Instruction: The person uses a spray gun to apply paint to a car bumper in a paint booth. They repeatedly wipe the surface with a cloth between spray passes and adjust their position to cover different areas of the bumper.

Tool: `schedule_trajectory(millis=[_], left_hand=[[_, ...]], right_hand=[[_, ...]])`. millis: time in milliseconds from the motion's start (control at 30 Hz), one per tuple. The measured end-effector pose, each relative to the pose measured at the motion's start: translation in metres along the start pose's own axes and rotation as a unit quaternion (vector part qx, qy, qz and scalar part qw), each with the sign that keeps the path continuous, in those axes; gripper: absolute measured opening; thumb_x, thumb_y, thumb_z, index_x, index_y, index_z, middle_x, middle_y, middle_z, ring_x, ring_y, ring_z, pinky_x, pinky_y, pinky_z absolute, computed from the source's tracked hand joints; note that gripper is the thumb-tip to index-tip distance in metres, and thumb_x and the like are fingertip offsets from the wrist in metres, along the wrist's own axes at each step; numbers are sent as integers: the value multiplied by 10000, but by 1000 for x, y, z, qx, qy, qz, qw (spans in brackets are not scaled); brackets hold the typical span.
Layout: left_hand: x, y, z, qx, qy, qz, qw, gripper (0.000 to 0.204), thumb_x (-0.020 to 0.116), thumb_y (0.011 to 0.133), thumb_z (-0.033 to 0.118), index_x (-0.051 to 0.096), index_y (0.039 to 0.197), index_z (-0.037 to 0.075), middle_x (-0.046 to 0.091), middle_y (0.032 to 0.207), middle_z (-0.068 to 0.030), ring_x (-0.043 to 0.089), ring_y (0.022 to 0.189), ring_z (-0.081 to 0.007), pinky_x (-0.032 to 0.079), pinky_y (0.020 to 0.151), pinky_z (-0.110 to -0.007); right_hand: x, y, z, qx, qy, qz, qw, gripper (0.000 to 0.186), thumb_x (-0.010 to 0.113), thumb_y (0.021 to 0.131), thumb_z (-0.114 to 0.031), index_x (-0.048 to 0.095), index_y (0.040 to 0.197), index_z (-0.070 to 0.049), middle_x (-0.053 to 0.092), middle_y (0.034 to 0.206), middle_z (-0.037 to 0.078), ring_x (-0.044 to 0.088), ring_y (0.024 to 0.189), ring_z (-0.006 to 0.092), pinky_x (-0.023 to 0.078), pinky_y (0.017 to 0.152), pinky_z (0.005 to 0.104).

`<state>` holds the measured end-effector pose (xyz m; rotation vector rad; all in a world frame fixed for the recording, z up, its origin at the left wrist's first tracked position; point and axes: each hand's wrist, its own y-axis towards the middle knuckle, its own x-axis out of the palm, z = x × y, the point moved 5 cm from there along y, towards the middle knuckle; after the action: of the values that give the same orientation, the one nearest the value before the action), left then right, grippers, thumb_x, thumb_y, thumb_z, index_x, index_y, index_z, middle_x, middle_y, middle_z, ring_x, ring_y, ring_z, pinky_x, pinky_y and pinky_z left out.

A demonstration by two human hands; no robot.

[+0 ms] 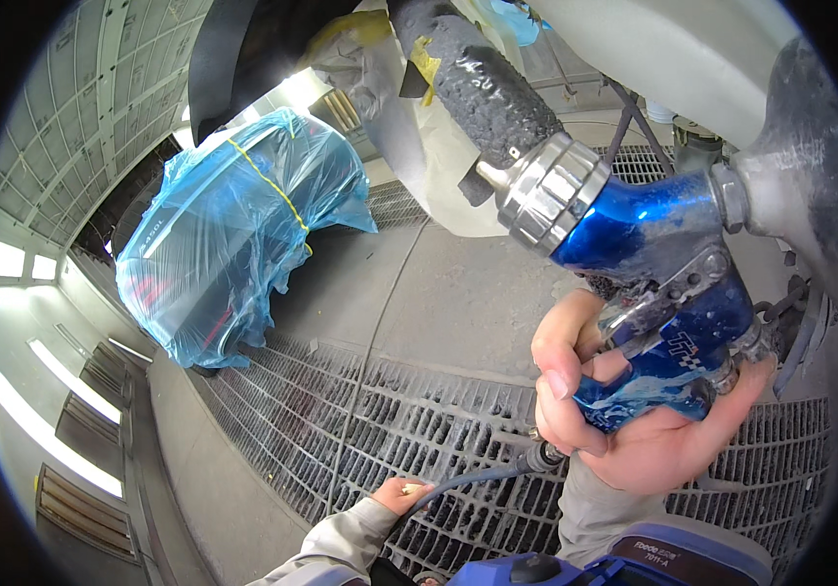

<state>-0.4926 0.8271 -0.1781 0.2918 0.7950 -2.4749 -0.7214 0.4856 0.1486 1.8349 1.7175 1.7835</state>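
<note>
With right hand (651, 455) clamped round blue spray gun (626, 230), left hand (396, 496) at hose (473, 477) (can't tell if gripping), tbh just leave slack for steady aiming.

Floor grating (409, 420), strip lights (53, 433).

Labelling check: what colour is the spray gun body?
Spray gun body: glossy blue with grey smudges; shows best in the head view.

I see a grimy blue spray gun (649, 230) tilted in the right hand (653, 444), silver nozzle (554, 190) uppermost; a dark hose (482, 477) curves below.
</note>
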Motion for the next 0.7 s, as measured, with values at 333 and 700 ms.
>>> schedule_trajectory(millis=[333,700], left_hand=[[13,15,-9,-30,78,-35,996,376,743,1053,417,842,1076,55,731,765,0,635,712,-87,500,663,-275],[-6,10,-53,-127,151,-58,979,459,724,1032,536,856,1024,97,782,791,-9,716,770,-126,557,740,-321]], right_hand=[[8,5,-1,31,-27,-15,999,1197,426,779,-1025,552,1169,100,595,938,141,451,508,103,315,447,255],[9,8,-14,103,-80,-29,991,1261,505,650,-1089,475,1034,112,552,873,133,543,590,173,420,555,321]])
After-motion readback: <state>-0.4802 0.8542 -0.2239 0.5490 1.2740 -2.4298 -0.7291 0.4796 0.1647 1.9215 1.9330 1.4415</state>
